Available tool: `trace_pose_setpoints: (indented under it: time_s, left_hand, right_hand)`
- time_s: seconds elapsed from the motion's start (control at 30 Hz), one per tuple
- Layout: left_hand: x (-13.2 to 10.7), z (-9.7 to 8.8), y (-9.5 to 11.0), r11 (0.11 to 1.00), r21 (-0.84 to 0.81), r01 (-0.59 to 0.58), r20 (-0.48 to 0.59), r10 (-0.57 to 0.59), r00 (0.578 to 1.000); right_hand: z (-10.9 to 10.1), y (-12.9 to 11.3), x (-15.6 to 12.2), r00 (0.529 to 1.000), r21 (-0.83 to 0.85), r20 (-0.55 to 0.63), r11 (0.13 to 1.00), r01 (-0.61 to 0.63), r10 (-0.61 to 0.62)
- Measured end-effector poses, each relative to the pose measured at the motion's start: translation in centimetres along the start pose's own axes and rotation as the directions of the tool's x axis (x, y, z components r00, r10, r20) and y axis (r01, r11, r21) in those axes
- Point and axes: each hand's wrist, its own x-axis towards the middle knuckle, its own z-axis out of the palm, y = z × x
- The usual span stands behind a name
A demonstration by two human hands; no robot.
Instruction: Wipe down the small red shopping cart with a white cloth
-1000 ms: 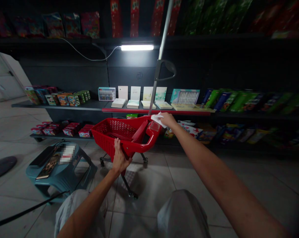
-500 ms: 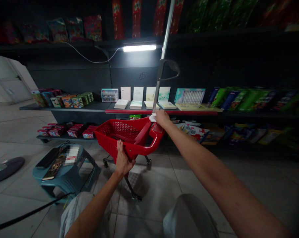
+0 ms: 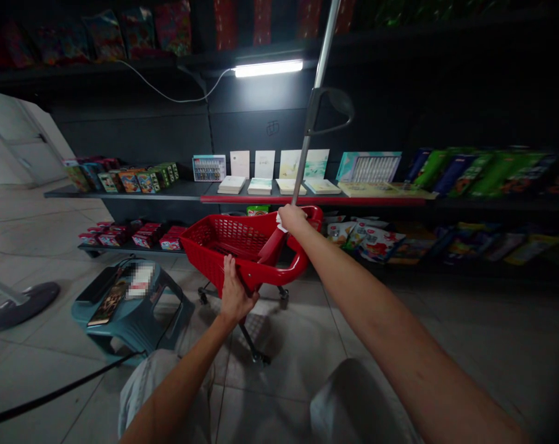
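Evidently, both hands are on a red shopping cart [image 3: 204,266] on the tiled floor [image 3: 298,394].
The left hand [image 3: 237,295] lies against the basket's near wall, fingers extended close together, their tips just below the top edge; the right hand [image 3: 293,219], fingers curled closed, has hold of a mostly hidden white cloth [image 3: 280,226] at the cart's far edge, beside the handle [image 3: 292,276]. Beyond, a red-edged shelf [image 3: 242,199] carries upright cards [image 3: 264,164] behind small stacks [image 3: 260,186] along its front edge.
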Motion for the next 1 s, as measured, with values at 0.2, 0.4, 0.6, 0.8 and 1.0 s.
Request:
trace_pose_setpoints:
  time_s: [0.2,0.4,0.6,0.8,1.0]
  left_hand:
    - [-0.1,0.0,-0.6,0.998,0.033,0.060,-0.020,-0.059,0.998]
    - [-0.2,-0.5,-1.1,0.994,0.074,0.083,-0.017,-0.082,0.996]
    - [0.1,-0.2,-1.0,0.992,0.096,0.083,-0.026,-0.081,0.996]
    - [0.2,0.0,-1.3,0.989,0.113,0.092,-0.025,-0.089,0.996]
    - [0.2,-0.2,-1.4,0.996,0.036,0.087,-0.053,-0.085,0.995]
  right_hand:
    - [-0.1,-0.8,-0.9,0.993,-0.058,0.021,0.991,0.117,-0.116]
    - [-1.0,-2.3,-2.1,0.963,-0.139,0.091,0.954,0.266,-0.255]
    - [-1.0,-5.8,-5.8,0.949,-0.156,0.037,0.936,0.316,-0.314]
    - [-0.8,-6.4,-7.4,0.941,-0.086,-0.035,0.939,0.334,-0.338]
    - [-0.7,-6.3,-7.7,0.928,-0.019,-0.050,0.929,0.368,-0.369]
